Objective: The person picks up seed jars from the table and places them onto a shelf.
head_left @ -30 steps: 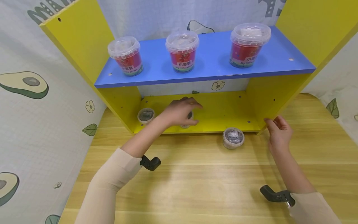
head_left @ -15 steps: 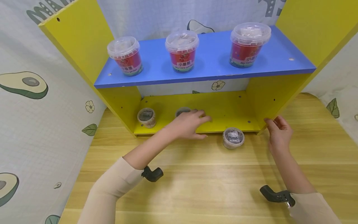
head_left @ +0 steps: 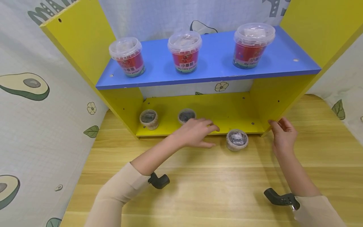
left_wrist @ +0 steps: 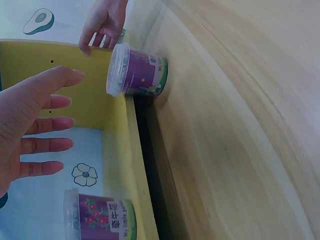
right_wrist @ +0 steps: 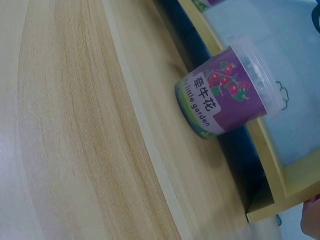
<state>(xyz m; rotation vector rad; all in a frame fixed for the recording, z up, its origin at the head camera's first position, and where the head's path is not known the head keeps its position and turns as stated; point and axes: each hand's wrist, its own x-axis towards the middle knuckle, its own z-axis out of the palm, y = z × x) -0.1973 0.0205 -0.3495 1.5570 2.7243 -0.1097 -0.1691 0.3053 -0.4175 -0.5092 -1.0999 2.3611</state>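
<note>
The purple plant cup [head_left: 236, 139] with the clear lid stands upright on the wooden table [head_left: 215, 189], just in front of the lower yellow shelf board [head_left: 227, 113] and touching or almost touching its front edge — the left wrist view shows it [left_wrist: 137, 70] tight against that edge. Its label, seen from the right wrist [right_wrist: 225, 95], carries red flowers and the words "little garden".

The left hand [head_left: 195, 134] hovers just to the left of this cup, fingers straight and spread, holding nothing; its fingertips [left_wrist: 65, 102] point toward the shelf. The right hand [head_left: 283, 132] rests its fingers on the lower front corner of the right yellow side panel [head_left: 300, 60], well to the right of the cup; the fingers are bent lightly against the panel's edge, and whether they truly clasp it cannot be told.

On the lower shelf stand two more purple cups, one at the far left [head_left: 148, 119] and one near the middle [head_left: 186, 116], just behind the left hand. On the blue upper shelf [head_left: 215, 67] three taller red-labelled cups stand in a row — left [head_left: 127, 56], middle [head_left: 185, 52], right [head_left: 252, 45] — each with a clear domed lid. A cloth printed with avocados [head_left: 31, 94] hangs behind and beside the shelf unit.
</note>
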